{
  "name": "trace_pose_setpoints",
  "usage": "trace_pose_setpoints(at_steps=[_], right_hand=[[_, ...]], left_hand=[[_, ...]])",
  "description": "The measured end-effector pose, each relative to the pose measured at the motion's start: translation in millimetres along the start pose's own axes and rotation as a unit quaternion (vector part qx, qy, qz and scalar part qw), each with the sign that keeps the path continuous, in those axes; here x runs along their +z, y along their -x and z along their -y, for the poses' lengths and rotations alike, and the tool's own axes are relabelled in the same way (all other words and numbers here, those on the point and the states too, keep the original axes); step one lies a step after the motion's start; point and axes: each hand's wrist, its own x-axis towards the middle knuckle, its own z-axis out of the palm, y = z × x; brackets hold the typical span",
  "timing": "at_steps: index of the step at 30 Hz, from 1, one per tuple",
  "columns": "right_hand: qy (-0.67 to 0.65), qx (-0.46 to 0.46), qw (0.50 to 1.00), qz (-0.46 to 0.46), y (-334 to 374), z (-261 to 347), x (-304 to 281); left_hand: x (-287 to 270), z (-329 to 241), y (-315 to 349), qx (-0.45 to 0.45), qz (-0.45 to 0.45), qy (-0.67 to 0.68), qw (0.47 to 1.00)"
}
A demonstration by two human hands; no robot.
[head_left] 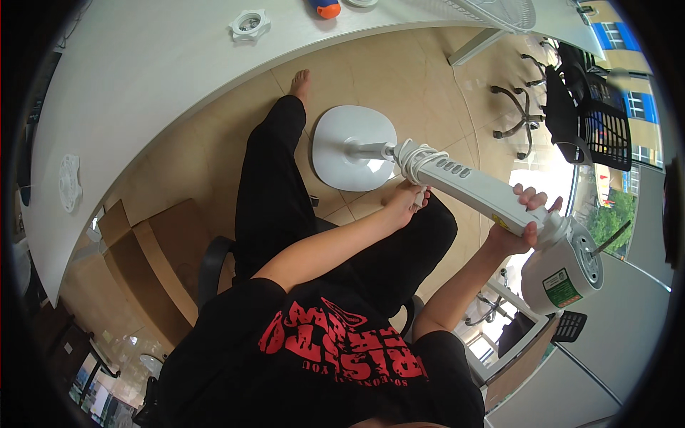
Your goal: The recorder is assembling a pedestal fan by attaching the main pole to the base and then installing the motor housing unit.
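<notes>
A white pedestal fan without its blades or grille leans across my lap. Its rounded base [341, 160] is toward the floor between my legs. The column [464, 187], with a row of grey buttons, slants to the motor housing [553, 274] at the right, where a thin metal shaft sticks out. A white power cord [421, 158] is wound round the column's lower end. Just below that coil, my left hand [407, 202] is closed on the cord's end, which looks like a plug. My right hand [519, 222] grips the column's upper end beside the motor housing.
On the curved white table [143, 93] lie a white lobed ring nut [250, 25], a white slotted disc [70, 183], an orange-and-blue object [327, 8] and a fan grille [499, 11]. An opened cardboard box [157, 257] stands at left. Black office chairs [581, 107] are at far right.
</notes>
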Motion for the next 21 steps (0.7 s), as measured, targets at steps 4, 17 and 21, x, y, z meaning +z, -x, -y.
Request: trace_pose_setpoints(at_steps=[4,17,21], right_hand=[[0.045,0.003,0.998,0.034,-10,-20,7],[0.104,0.033,0.978,0.177,-33,-66,23],[0.021,0.043,0.955,0.292,-51,-67,49]], left_hand=[[8,-2,-4,0.006,-0.018,-0.014,1.0],[-25,10,-48,0.003,0.101,0.042,0.994],[-34,2,-56,-0.028,0.108,0.101,0.989]])
